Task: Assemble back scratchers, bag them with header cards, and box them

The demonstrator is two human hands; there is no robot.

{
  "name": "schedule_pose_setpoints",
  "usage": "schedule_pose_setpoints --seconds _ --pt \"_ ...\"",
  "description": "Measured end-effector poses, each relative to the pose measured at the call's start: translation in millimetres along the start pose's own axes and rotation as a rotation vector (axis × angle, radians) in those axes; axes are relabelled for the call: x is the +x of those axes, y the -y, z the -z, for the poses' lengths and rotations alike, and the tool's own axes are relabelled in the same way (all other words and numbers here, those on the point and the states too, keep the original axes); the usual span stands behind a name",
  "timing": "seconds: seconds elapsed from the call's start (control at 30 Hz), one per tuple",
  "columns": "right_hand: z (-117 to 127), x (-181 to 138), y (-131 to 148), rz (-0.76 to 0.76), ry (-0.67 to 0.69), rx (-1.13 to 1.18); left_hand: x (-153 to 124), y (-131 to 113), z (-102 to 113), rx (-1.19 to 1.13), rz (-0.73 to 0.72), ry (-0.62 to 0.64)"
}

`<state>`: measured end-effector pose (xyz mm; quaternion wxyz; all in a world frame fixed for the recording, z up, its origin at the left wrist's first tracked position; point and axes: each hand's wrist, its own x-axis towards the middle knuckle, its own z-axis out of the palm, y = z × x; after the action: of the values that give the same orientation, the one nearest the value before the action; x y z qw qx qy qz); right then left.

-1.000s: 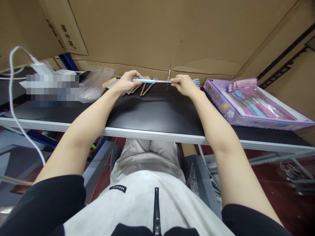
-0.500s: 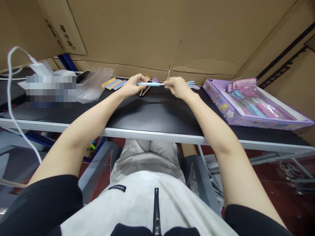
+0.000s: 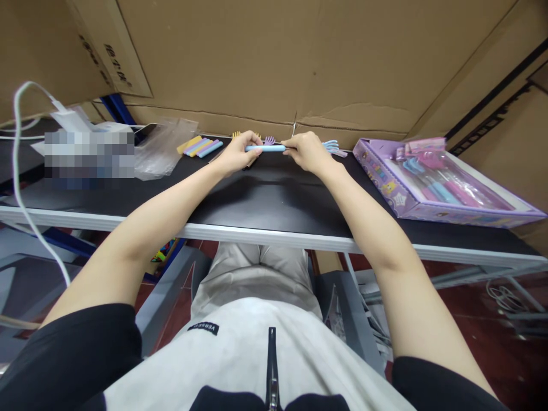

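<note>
My left hand [image 3: 241, 153] is closed round the near end of a light blue handle tube [image 3: 270, 148], which lies level above the table. My right hand [image 3: 309, 150] pinches the thin rod of a back scratcher at the tube's other end. Just past that hand shows a blue claw-shaped head [image 3: 330, 146]; whether it joins the held rod is hidden by the fingers. Behind the hands are a purple claw head [image 3: 269, 140] and yellow claw heads [image 3: 236, 135], with dark rods partly covered by my left hand. Several yellow, purple and blue tubes [image 3: 199, 146] lie to the left.
On the right stands a purple display box [image 3: 406, 208] with packed pink and blue back scratchers. Clear plastic bags [image 3: 160, 151] and a white plug with a cable [image 3: 72, 118] are at the left. Cardboard [image 3: 265, 63] walls the black table [image 3: 274, 200] at the back.
My left hand and the blue tube have moved right, so the tube now reaches my right fingers and covers the bare rod that showed between them. The right hand has barely moved.
</note>
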<state>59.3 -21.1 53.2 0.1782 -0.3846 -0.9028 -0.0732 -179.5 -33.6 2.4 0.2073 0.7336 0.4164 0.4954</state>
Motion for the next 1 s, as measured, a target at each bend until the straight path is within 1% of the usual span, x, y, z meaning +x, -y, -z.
schedule_pose_setpoints --seconds 0.1,0.2,0.3,0.4,0.47,0.57,0.73,0.87,1.0 --pt "4 0 -4 -0.007 -0.006 0.04 3 -4 -4 -0.023 0.005 0.002" --pt "7 -1 -18 -0.039 -0.028 0.036 7 -7 -3 -0.022 0.003 0.002" --pt "6 -3 -36 -0.074 -0.07 0.002 9 -5 7 -0.025 0.019 -0.007" --pt "4 -3 -44 -0.045 -0.086 -0.044 7 1 18 -0.034 0.057 -0.009" --pt "4 -3 -43 -0.001 -0.085 -0.077 6 3 21 -0.039 0.074 -0.002" --pt "6 -6 -35 0.034 -0.082 -0.12 5 4 20 -0.044 0.063 0.001" --pt "11 -8 -26 0.046 -0.084 -0.151 3 1 17 -0.005 0.022 -0.027" --pt "11 -7 -23 0.038 -0.067 -0.15 3 2 16 0.009 0.018 -0.04" --pt "9 -5 -20 0.029 -0.04 -0.163 1 2 12 0.027 0.023 -0.049"
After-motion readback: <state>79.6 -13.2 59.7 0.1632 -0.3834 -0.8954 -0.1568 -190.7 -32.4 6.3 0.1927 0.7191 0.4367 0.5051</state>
